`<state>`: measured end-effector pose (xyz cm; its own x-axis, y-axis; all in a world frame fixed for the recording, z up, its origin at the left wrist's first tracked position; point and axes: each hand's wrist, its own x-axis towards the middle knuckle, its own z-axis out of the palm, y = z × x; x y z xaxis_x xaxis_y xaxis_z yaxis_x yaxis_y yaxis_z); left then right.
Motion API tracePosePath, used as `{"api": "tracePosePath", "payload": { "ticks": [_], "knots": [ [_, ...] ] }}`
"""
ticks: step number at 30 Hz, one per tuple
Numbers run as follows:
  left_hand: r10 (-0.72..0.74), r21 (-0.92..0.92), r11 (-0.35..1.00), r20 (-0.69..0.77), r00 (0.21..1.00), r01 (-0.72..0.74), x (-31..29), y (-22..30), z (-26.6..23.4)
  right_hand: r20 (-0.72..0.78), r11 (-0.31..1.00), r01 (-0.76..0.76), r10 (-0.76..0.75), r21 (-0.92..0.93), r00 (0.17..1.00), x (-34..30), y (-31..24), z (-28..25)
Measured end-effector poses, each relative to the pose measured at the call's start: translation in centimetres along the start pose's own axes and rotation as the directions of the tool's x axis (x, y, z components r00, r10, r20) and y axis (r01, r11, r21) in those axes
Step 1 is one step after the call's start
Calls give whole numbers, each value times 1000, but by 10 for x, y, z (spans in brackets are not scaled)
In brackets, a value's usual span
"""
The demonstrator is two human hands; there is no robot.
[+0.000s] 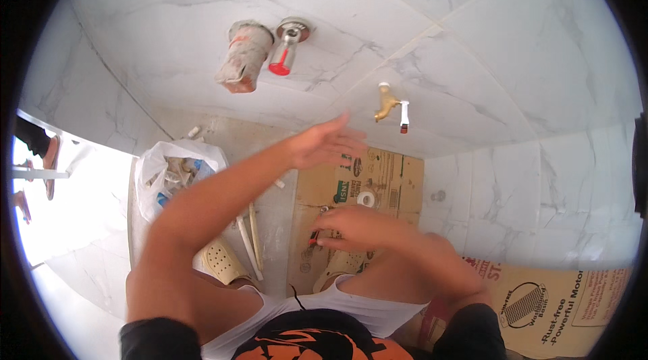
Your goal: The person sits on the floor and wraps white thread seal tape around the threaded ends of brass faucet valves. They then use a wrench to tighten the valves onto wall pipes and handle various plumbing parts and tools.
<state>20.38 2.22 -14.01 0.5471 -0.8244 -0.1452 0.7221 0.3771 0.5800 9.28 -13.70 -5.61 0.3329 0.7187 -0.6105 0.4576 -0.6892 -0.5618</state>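
Note:
My left hand (331, 144) reaches out over the flattened cardboard (385, 171), its fingers stretched and slightly blurred, holding nothing. Just beyond it, a brass faucet (386, 103) with a white lever handle juts from the wall; the hand is apart from it. Closer to my body, my right hand (351, 227) is closed around a small red and black fitting (314, 237). Most of that fitting is hidden by the fingers, so its exact kind does not show. A white tape roll (366, 198) lies on the cardboard beyond this hand.
A capped pipe stub (244, 56) and a chrome valve (289, 46) stick out of the tiled wall. At left sits a white plastic bag (152, 171) of scraps, near white pipes (250, 248). A large carton (540, 306) stands at right. Another person's feet (51, 157) show far left.

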Motion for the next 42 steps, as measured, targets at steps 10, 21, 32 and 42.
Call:
{"api": "tracePosePath", "payload": {
  "ticks": [10,21,32,42],
  "knots": [
    [780,-938,337,329,532,85,147,-48,49,-44,984,-153,158,94,986,-20,67,37],
    [606,-796,586,310,732,-149,142,-41,24,65,955,-295,295,-14,953,-20,77,60],
    [240,57,971,-242,940,-233,86,3,7,81,947,-291,303,-135,950,-4,72,55],
    [605,-766,634,409,683,-104,160,-44,22,-39,987,-126,131,99,991,7,85,65]
  ]
}}
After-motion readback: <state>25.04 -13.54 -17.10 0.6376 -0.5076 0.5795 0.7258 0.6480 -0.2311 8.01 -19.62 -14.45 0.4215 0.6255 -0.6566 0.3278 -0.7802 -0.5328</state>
